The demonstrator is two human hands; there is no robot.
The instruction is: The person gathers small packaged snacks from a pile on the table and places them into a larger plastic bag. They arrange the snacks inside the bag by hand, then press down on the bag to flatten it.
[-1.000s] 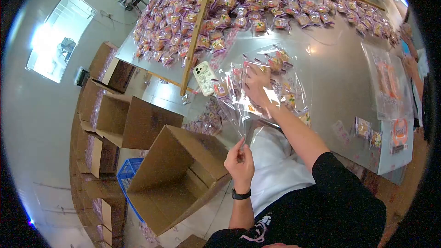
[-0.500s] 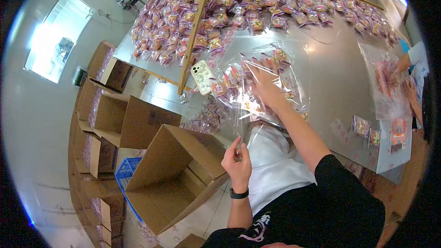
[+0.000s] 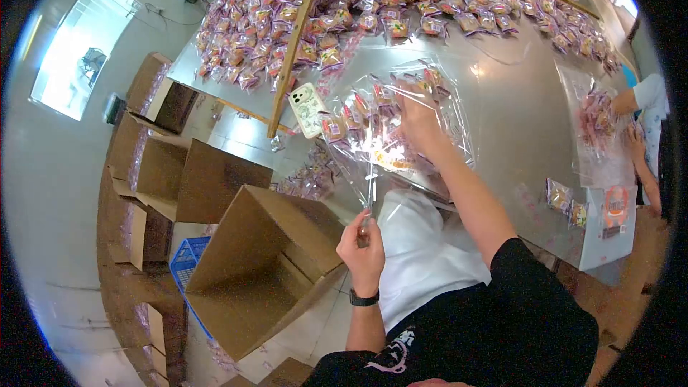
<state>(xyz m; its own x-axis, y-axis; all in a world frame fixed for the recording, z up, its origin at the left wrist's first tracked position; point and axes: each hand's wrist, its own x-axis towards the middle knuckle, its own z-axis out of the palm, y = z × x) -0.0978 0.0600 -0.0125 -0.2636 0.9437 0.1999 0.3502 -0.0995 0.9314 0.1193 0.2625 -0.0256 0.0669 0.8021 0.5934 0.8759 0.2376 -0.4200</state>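
A large clear plastic bag (image 3: 373,140) holding several small wrapped snacks lies at the near edge of the metal table (image 3: 516,115). My left hand (image 3: 362,247) pinches the bag's open edge below the table rim. My right hand (image 3: 419,122) is inside the bag, pressed among the snack packets; whether its fingers hold one I cannot tell. A great heap of pink-wrapped snack packets (image 3: 373,0) covers the far part of the table.
A phone (image 3: 307,109) lies beside a long wooden stick (image 3: 294,46). Open cardboard boxes (image 3: 258,265) and a blue crate (image 3: 185,261) stand on the floor at left. Another person's hands (image 3: 631,122) work on a second bag (image 3: 598,136) at right.
My right hand has pushed farther into the bag. My left hand has drawn the bag's edge a little lower. The other person's hands have come into view at right.
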